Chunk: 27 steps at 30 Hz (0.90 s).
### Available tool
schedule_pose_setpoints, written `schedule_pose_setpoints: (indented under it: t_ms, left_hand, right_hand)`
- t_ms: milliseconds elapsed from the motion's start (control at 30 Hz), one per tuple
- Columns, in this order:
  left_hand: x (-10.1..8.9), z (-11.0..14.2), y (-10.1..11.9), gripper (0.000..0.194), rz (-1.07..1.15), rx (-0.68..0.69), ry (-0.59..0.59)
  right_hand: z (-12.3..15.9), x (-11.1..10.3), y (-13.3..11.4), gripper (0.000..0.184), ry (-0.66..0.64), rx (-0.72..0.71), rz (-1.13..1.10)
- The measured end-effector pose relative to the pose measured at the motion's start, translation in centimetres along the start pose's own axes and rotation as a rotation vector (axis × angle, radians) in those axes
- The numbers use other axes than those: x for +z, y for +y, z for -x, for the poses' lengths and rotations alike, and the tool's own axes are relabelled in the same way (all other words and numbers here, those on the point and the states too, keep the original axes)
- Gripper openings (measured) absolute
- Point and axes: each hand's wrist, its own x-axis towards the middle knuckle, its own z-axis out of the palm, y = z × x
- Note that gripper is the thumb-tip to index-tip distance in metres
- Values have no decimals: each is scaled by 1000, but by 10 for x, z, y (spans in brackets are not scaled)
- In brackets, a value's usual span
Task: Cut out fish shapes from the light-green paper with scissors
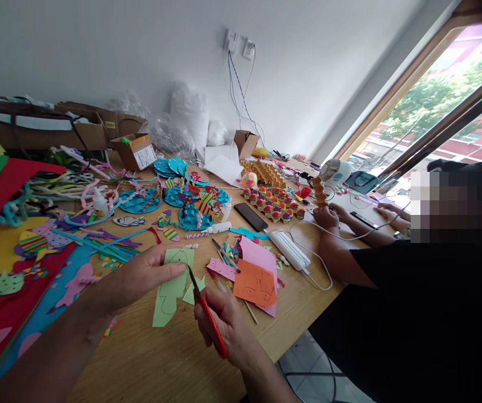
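Note:
Pinched between the thumb and fingers of my left hand [159,270] is a light green sheet of paper [169,310] with outlines drawn on it. My right hand [226,324] grips red-handled scissors [212,324], whose dark blades point up at the sheet's right edge. A cut-off green scrap [191,292] lies just behind the blades. To the right, an orange paper [255,284] with drawn shapes rests on a pink sheet [261,252]. Several pens [223,254] lie beside them.
Blue decorated discs [196,215], a black phone [251,217], a white power strip [290,250] with its cable, and painted egg-carton pieces [274,204] crowd the table's far side. Coloured sheets and paper fish [73,284] cover the left. A co-worker's hands [327,217] hold a carton strip at right.

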Motion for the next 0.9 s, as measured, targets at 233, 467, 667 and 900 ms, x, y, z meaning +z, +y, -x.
schedule_pose_setpoints:
  t_ms: [233,467,667,900]
  left_hand:
    - [-2,4,3,10,-56,2,-1]
    - [-2,4,5,9,-78,-6,22]
    - [-2,2,2,14,-32,3,2]
    - [5,-2,-5,20,27,35,3]
  right_hand:
    - [2,-5,4,48,-4,-64,190]
    - [4,-7,0,46,12,-72,265]
    - [3,-4,3,47,12,-52,144]
    - [-4,8,6,55,11,24,-122]
